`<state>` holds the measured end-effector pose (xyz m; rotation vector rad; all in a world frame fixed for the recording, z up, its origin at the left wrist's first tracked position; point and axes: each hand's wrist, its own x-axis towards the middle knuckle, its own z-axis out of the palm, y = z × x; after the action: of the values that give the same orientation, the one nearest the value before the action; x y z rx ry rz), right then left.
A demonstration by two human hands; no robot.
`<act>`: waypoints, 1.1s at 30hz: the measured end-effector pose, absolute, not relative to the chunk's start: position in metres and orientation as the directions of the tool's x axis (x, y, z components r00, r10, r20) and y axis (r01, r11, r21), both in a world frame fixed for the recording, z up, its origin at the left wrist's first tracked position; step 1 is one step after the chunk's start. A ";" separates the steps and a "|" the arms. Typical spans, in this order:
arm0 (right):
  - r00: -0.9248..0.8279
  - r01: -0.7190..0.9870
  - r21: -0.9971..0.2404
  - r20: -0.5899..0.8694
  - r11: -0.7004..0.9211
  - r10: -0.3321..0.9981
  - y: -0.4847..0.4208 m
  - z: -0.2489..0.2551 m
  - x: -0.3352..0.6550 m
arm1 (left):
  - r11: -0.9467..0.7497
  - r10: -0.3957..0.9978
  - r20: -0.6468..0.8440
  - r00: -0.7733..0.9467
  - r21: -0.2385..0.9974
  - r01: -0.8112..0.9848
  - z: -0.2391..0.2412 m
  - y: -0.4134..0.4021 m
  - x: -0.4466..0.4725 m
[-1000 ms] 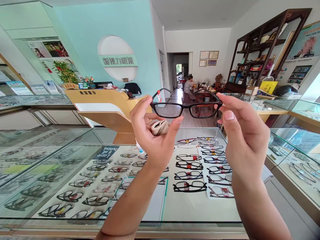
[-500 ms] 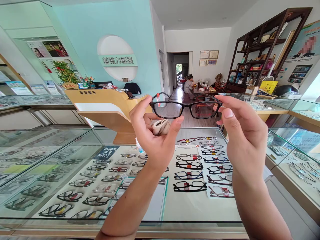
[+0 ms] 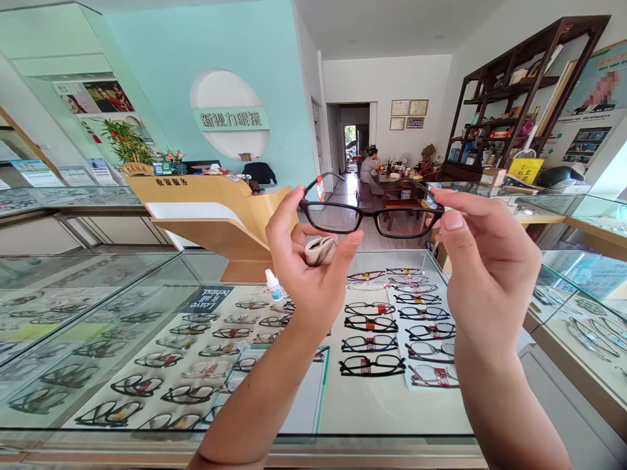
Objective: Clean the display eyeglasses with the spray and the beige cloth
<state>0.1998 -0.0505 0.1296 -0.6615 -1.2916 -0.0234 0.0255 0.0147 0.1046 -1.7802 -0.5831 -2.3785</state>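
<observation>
Black-framed eyeglasses [image 3: 368, 213] are held up in front of me, temples unfolded and pointing away, with a red tag [image 3: 320, 188] on the left temple. My left hand [image 3: 313, 261] pinches the left side of the frame between fingers and thumb. Tucked in that same palm is a rolled beige cloth [image 3: 319, 250]. With thumb and fingers, my right hand [image 3: 484, 261] grips the right end of the frame near its hinge. Below both hands lies the glass display counter [image 3: 411, 411], where rows of folded eyeglasses [image 3: 372, 364] rest.
A small white dropper bottle [image 3: 273, 285] stands by my left wrist. A teal-edged tray [image 3: 306, 391] lies under my left forearm. Beyond the counter is a wooden reception desk [image 3: 196, 196]. A person [image 3: 369, 171] sits at a table far back. Dark shelves [image 3: 514, 98] stand at right.
Both hands have shifted slightly right with the eyeglasses, and the frame has tilted so its lenses look narrower and the temples show more. The dropper bottle is now more exposed.
</observation>
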 end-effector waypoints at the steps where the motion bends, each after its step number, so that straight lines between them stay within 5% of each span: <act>1: 0.306 0.373 -0.443 0.888 0.815 0.343 -0.050 0.130 0.200 | -0.917 0.147 0.944 -0.295 0.242 0.317 0.104 0.015 0.026; 9: 0.306 0.280 -0.521 0.844 0.806 0.440 -0.051 0.135 0.202 | -0.890 0.196 0.942 -0.273 0.287 0.353 0.104 0.011 0.029; 18: 0.230 -0.022 -0.644 0.741 0.765 0.631 -0.044 0.135 0.209 | -0.882 0.201 0.948 -0.248 0.285 0.375 0.105 0.009 0.029; 33: 0.233 0.072 -0.597 0.789 0.799 0.569 -0.037 0.131 0.212 | -0.926 0.143 0.941 -0.305 0.237 0.295 0.108 0.001 0.033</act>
<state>0.2117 -0.0365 0.1311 -0.5900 -1.3087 0.3697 0.0333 0.0014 0.1083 -1.7906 -0.5688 -2.3966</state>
